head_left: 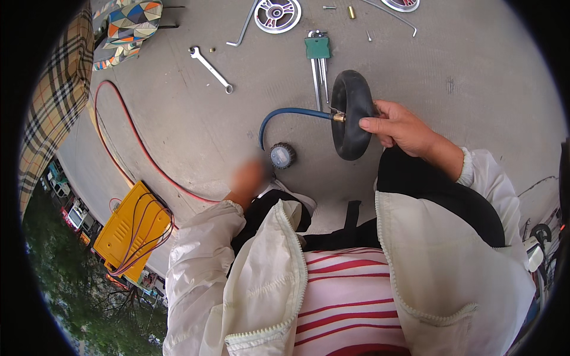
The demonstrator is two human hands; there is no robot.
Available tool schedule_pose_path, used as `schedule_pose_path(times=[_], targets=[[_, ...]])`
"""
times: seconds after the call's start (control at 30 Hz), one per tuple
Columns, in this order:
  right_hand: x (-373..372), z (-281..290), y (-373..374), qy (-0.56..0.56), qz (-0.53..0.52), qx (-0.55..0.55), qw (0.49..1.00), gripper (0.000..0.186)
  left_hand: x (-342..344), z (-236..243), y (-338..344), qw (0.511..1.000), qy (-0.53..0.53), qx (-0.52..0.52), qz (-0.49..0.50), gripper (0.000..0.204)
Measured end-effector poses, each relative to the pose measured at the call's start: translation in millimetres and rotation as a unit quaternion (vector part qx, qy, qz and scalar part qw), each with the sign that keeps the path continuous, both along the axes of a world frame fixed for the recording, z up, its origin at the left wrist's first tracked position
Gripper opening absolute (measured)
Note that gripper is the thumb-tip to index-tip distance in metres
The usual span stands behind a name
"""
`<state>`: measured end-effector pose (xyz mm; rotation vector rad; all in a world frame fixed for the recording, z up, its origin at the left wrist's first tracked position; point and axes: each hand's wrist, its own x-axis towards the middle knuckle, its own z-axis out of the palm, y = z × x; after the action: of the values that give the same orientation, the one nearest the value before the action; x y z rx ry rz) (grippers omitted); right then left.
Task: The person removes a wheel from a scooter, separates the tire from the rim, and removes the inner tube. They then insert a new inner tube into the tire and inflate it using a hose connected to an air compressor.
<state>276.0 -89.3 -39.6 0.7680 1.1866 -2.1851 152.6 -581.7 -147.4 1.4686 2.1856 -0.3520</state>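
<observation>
While I sat low over a grey concrete floor (196,130), my right hand (401,127) pinched the right side of a black inner tube (352,142), thumb on the near face and fingers behind it. The tube stood upright, raised in front of my right knee, and the brass end (339,117) of a blue hose (294,111) met its inner side. That hose curved down to a round gauge (282,156) close beside my left hand (252,175), which was so blurred that I cannot tell whether its fingers were closed on anything. The concrete looked scuffed and faintly lined. Across its far part lay a wrench (211,70), a set of hex keys in a green holder (317,48), a bent metal rod (243,26), a wheel (278,13) and a small brass piece (351,12). To my left, a red hose (184,191) looped over the ground near a yellow case (122,234) draped with thin cables (139,234). Checked cloth (59,89) hung along that side, near a colourful patterned cloth (133,24), and green trees (77,296) showed beyond the floor's edge.
</observation>
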Motion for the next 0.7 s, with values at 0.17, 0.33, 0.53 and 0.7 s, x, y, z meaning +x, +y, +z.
schedule_pose_path(times=[0.17,0.33,0.53,0.7], targets=[[7,-15,3,-0.044,-0.036,-0.055,0.997,0.042,0,-8,-2,0.999,-0.036,0.01,0.032,0.027],[8,-16,2,-0.047,-0.044,-0.07,0.995,0.04,-5,-12,6,0.997,-0.059,0.026,0.037,0.025],[7,-17,1,-0.05,-0.044,-0.077,0.995,0.039,-4,-15,-3,0.996,-0.049,0.063,0.027,0.026],[9,-18,0,-0.041,-0.042,-0.066,0.996,0.046,-8,-1,19,0.995,-0.044,0.09,0.008,0.028]])
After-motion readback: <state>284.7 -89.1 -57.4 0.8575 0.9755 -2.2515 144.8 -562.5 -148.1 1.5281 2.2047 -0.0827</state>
